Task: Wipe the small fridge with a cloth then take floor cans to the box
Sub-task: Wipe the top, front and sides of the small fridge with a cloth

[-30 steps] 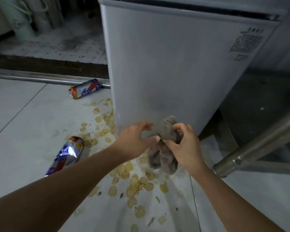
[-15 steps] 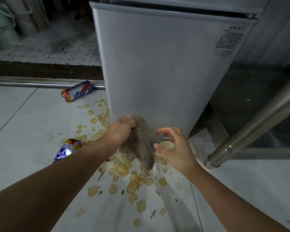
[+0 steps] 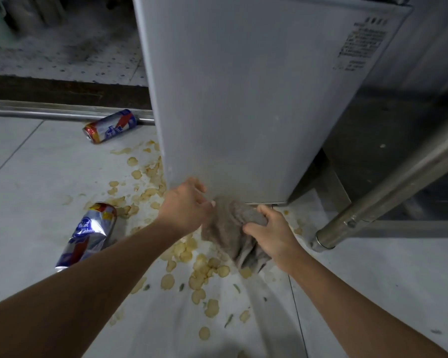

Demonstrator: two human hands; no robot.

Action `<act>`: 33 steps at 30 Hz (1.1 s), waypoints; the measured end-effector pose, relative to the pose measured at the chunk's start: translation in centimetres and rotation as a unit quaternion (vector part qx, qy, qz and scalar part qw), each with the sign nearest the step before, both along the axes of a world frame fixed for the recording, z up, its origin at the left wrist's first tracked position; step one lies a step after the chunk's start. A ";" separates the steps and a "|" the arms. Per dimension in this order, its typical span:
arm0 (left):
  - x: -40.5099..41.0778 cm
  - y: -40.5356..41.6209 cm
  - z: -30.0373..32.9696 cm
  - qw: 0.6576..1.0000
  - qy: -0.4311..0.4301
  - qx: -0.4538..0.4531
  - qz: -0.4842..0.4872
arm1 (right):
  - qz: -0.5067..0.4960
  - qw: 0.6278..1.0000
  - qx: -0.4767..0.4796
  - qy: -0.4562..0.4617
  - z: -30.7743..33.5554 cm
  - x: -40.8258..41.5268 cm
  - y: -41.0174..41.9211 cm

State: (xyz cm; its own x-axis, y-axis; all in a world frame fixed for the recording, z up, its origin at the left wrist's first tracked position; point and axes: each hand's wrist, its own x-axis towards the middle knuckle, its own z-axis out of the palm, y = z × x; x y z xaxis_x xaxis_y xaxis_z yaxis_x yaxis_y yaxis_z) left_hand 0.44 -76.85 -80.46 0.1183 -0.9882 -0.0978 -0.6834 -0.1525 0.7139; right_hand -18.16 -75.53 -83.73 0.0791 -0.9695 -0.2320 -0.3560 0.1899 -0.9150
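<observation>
Gripping a grey cloth (image 3: 230, 228) with both hands, a person works at the bottom edge of a small white fridge (image 3: 243, 99), where a faint brownish smear marks the door just above the rag. The right hand (image 3: 272, 235) has its fingers (image 3: 252, 226) closed on a bunched fold of the fabric, while the left hand (image 3: 185, 206) pinches the opposite edge, apparently spreading or regathering the cloth so that a fresh face can be pressed to the panel. The cloth hangs between the hands, touching or just short of the door's lower corner; which cannot be told.

The wiping step looks unfinished, and the cans are untouched. A crushed blue-and-silver can (image 3: 88, 235) lies on its side near the left forearm, and a second can (image 3: 110, 126) rests against a metal door track (image 3: 36, 113) beside the fridge. Potato chips (image 3: 199, 277) and greasy stains are scattered over the pale tiled floor (image 3: 23, 177) around the fridge's foot. A steel table leg (image 3: 388, 187) slants in at right. Beyond the track, a speckled, dirty floor recedes into a dim room. No box is in view.
</observation>
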 end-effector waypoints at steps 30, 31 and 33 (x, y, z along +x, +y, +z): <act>2.6 -6.3 -2.7 0.736 -0.505 -0.375 -0.248 | -0.314 0.941 -0.123 -0.023 -3.0 2.0 -9.9; 2.8 -6.3 -2.7 0.734 -0.505 -0.380 -0.248 | -0.294 0.941 -0.168 -0.024 -2.1 3.0 -9.8; 2.9 -6.4 -2.5 0.731 -0.506 -0.384 -0.250 | -0.293 0.928 -0.228 -0.018 -0.9 4.9 -9.6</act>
